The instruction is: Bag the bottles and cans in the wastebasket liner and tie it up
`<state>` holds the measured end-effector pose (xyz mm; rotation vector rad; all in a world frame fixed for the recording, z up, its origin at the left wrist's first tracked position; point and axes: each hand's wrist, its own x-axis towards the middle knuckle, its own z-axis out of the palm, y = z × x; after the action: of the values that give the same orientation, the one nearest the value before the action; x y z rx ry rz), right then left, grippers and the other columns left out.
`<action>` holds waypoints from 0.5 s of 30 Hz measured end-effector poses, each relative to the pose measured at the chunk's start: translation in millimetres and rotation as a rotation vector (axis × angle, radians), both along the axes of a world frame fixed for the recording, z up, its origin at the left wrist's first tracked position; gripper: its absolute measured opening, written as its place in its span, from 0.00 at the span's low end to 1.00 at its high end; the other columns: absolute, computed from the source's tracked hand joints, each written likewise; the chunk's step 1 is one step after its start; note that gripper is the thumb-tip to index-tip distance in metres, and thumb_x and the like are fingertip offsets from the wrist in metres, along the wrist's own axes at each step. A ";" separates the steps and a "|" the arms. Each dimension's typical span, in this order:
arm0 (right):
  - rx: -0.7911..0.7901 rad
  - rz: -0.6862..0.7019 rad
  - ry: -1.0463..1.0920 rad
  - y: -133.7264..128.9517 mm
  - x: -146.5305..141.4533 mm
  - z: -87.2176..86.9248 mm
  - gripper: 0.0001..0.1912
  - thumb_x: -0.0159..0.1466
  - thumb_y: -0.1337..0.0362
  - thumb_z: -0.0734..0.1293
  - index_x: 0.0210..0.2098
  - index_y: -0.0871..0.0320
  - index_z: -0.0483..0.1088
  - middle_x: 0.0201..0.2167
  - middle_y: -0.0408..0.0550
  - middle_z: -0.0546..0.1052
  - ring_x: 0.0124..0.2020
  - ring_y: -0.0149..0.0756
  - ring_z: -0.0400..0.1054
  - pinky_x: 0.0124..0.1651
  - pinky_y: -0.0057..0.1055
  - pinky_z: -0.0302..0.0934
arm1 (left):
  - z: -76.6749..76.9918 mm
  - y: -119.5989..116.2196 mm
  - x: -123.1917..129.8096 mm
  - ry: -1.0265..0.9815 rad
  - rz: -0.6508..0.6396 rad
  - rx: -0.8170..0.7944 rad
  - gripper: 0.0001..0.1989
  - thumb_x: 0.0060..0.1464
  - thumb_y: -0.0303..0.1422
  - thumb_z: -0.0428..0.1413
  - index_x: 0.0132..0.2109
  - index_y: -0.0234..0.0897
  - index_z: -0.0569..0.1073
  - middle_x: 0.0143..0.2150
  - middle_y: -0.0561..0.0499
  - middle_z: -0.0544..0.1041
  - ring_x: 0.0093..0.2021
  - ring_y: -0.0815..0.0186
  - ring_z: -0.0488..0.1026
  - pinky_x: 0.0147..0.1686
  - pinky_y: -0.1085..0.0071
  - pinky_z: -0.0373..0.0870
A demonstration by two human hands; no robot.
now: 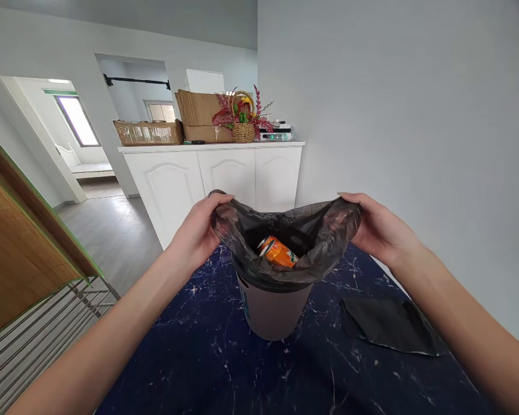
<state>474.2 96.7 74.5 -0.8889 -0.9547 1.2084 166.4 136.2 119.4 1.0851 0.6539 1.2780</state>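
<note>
A grey trash can (277, 314) stands on a dark blue marbled table, lined with a thin black garbage bag (281, 271). Orange soda cans (279, 253) lie inside the bag, tilted. On the left side, my left hand (203, 230) pinches the bag's edge between thumb and fingers. Opposite it, my right hand (374, 227) grips the other edge, so the bag's mouth is stretched wide above the rim. To the right of the trash can lies a folded black plastic bag (389, 324), apart from both hands.
The blue marbled tabletop (199, 357) fills the foreground. Behind it, a white cabinet (231, 173) carries cardboard boxes (203, 118) and a flower basket (244, 131). At left is a wooden panel (21, 248) by a metal rack (56, 328). A wall rises on the right.
</note>
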 end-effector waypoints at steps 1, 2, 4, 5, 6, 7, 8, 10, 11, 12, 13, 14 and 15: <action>-0.005 -0.004 0.056 4.0 -2.0 1.8 0.11 0.59 0.56 0.79 0.30 0.52 0.75 0.29 0.44 0.82 0.28 0.38 0.75 0.34 0.34 0.73 | 3.0 0.9 4.4 -0.018 0.001 -0.004 0.13 0.50 0.23 0.65 0.26 0.36 0.69 0.22 0.58 0.70 0.20 0.76 0.68 0.21 0.79 0.65; -0.007 -0.010 0.106 8.3 -3.5 3.0 0.11 0.58 0.58 0.78 0.30 0.52 0.74 0.29 0.44 0.82 0.29 0.39 0.76 0.34 0.35 0.74 | 5.6 2.3 8.1 -0.035 0.008 -0.012 0.13 0.51 0.23 0.64 0.26 0.36 0.69 0.22 0.57 0.71 0.20 0.75 0.69 0.21 0.79 0.67; 0.009 -0.021 0.167 17.4 -4.8 4.1 0.11 0.59 0.59 0.77 0.30 0.52 0.72 0.27 0.44 0.82 0.28 0.41 0.77 0.35 0.39 0.76 | 9.5 7.5 13.6 -0.076 0.041 -0.028 0.11 0.54 0.22 0.62 0.27 0.36 0.70 0.23 0.56 0.72 0.21 0.73 0.71 0.23 0.77 0.70; 0.018 -0.031 0.188 22.0 -4.5 4.4 0.11 0.59 0.60 0.77 0.30 0.51 0.70 0.26 0.43 0.81 0.28 0.41 0.77 0.36 0.40 0.77 | 11.1 11.2 15.2 -0.101 0.065 -0.032 0.10 0.55 0.22 0.61 0.28 0.36 0.70 0.23 0.56 0.73 0.22 0.73 0.72 0.25 0.77 0.72; 0.023 -0.044 0.209 26.2 -3.7 4.9 0.11 0.60 0.61 0.76 0.30 0.51 0.69 0.25 0.42 0.80 0.27 0.42 0.77 0.36 0.41 0.77 | 12.6 15.4 16.3 -0.126 0.089 -0.032 0.10 0.56 0.22 0.60 0.29 0.36 0.70 0.23 0.56 0.73 0.22 0.73 0.72 0.26 0.77 0.72; 0.024 -0.059 0.230 30.0 -2.6 5.6 0.11 0.61 0.61 0.75 0.30 0.51 0.68 0.24 0.42 0.79 0.27 0.42 0.76 0.36 0.42 0.77 | 14.2 19.8 16.8 -0.146 0.111 -0.030 0.10 0.58 0.22 0.59 0.29 0.36 0.70 0.23 0.57 0.72 0.22 0.74 0.72 0.27 0.78 0.73; 0.022 -0.074 0.249 33.2 -1.3 6.7 0.11 0.61 0.62 0.74 0.30 0.51 0.67 0.23 0.42 0.79 0.26 0.41 0.76 0.36 0.41 0.77 | 15.9 23.9 17.1 -0.161 0.128 -0.028 0.11 0.59 0.21 0.57 0.29 0.36 0.69 0.23 0.57 0.72 0.22 0.75 0.72 0.27 0.79 0.73; 0.025 -0.091 0.280 37.5 1.1 10.2 0.10 0.62 0.63 0.73 0.31 0.51 0.66 0.23 0.41 0.79 0.26 0.40 0.76 0.35 0.40 0.77 | 19.7 30.0 17.6 -0.180 0.142 -0.024 0.12 0.61 0.21 0.55 0.29 0.36 0.69 0.23 0.57 0.71 0.22 0.75 0.71 0.27 0.79 0.72; 0.037 -0.093 0.294 38.5 1.9 12.6 0.10 0.62 0.64 0.73 0.30 0.51 0.66 0.23 0.41 0.79 0.26 0.39 0.75 0.35 0.39 0.77 | 21.7 31.3 18.2 -0.184 0.142 -0.020 0.13 0.62 0.21 0.55 0.29 0.36 0.68 0.22 0.57 0.71 0.22 0.75 0.71 0.27 0.79 0.72; 0.056 -0.092 0.305 39.0 2.3 15.3 0.11 0.62 0.64 0.73 0.30 0.51 0.66 0.23 0.41 0.79 0.25 0.39 0.75 0.34 0.38 0.77 | 23.7 31.3 19.2 -0.186 0.139 -0.015 0.13 0.62 0.21 0.55 0.29 0.36 0.68 0.22 0.57 0.71 0.21 0.75 0.71 0.26 0.78 0.72; 0.081 -0.086 0.314 38.9 2.1 18.2 0.11 0.62 0.64 0.73 0.30 0.51 0.65 0.24 0.40 0.78 0.25 0.38 0.75 0.34 0.38 0.77 | 25.6 30.1 20.6 -0.184 0.133 -0.006 0.13 0.61 0.21 0.56 0.29 0.37 0.68 0.22 0.58 0.71 0.21 0.74 0.70 0.25 0.78 0.71; 0.107 -0.080 0.321 38.6 1.3 21.2 0.12 0.61 0.64 0.74 0.30 0.51 0.65 0.23 0.39 0.78 0.25 0.38 0.75 0.33 0.37 0.77 | 27.2 27.9 22.3 -0.177 0.123 0.011 0.12 0.60 0.22 0.57 0.29 0.37 0.68 0.22 0.58 0.70 0.21 0.74 0.69 0.24 0.78 0.70; 0.132 -0.074 0.324 38.1 0.0 24.1 0.13 0.61 0.64 0.74 0.30 0.50 0.65 0.23 0.39 0.78 0.25 0.37 0.75 0.33 0.36 0.77 | 28.5 25.0 24.1 -0.165 0.109 0.034 0.13 0.59 0.22 0.59 0.29 0.37 0.68 0.23 0.58 0.70 0.21 0.74 0.69 0.23 0.78 0.70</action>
<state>474.3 134.8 98.6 -0.5960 -0.7241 1.1691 190.5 161.2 147.9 0.9698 0.5742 1.4604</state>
